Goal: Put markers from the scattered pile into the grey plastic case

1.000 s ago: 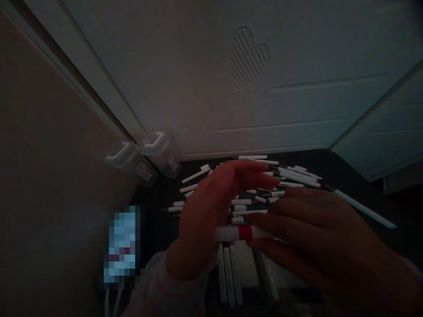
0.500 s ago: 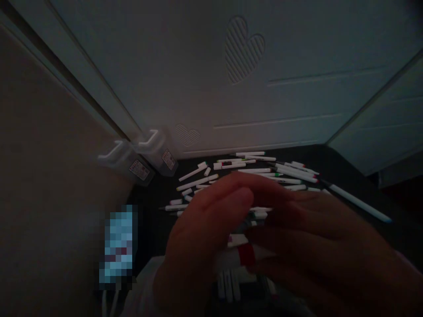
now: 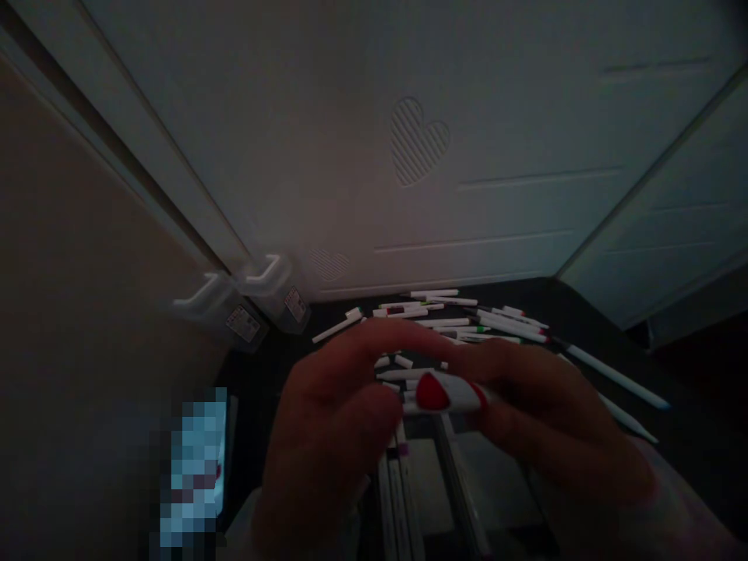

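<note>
A white marker (image 3: 459, 393) with red at one end and a red band spans the space between my two hands. My right hand (image 3: 543, 413) pinches its right part between fingers and thumb. My left hand (image 3: 339, 421) is curled round the left side, its thumb against a white end and its index finger arched over the top. The palm side of the left hand is hidden. Below the hands, several white markers (image 3: 394, 491) lie side by side, near a clear plastic case (image 3: 496, 475).
Many loose white markers (image 3: 508, 323) and caps lie across the dark tabletop (image 3: 584, 312). Two clear containers (image 3: 280, 292) with labels stand at the back left against a pale panel (image 3: 327, 156) with embossed hearts. A lit, pixelated screen (image 3: 195, 467) lies at the left.
The view has tilted up slightly. My hands have drawn a little apart, and the red-marked marker has turned, so a red end now faces me. More of the markers below shows.
</note>
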The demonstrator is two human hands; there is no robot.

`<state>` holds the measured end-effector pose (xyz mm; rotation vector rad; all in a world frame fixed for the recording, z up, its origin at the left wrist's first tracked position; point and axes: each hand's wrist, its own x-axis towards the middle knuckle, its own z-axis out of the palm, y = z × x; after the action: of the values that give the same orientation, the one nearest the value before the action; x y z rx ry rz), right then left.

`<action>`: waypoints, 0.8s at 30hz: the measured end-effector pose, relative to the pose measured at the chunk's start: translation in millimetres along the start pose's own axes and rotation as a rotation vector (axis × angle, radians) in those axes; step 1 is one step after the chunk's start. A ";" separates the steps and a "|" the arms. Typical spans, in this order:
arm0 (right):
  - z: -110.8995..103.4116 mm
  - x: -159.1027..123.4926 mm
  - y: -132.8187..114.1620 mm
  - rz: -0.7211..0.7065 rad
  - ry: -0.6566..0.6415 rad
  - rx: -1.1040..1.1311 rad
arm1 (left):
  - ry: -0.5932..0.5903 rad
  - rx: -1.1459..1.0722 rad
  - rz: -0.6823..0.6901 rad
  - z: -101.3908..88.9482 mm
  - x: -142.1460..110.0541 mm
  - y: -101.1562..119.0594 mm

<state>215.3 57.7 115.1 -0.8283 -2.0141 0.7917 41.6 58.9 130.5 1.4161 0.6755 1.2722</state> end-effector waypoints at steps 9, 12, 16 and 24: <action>1.2 0.3 7.9 0.032 -0.048 0.150 | 0.020 0.086 0.040 13.4 -2.4 -3.0; -0.9 0.8 5.5 0.039 -0.085 0.093 | 0.029 0.124 0.033 13.8 -1.7 -1.3; -2.7 3.2 3.2 -0.010 -0.073 0.034 | 0.039 0.210 0.092 9.4 0.8 -2.1; -2.7 6.0 3.8 -0.081 -0.091 -0.130 | 0.049 0.452 0.284 8.1 -8.7 -7.3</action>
<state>215.8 65.3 116.1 -0.7911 -2.1849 0.6691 48.5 50.3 121.9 1.9075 0.8539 1.4346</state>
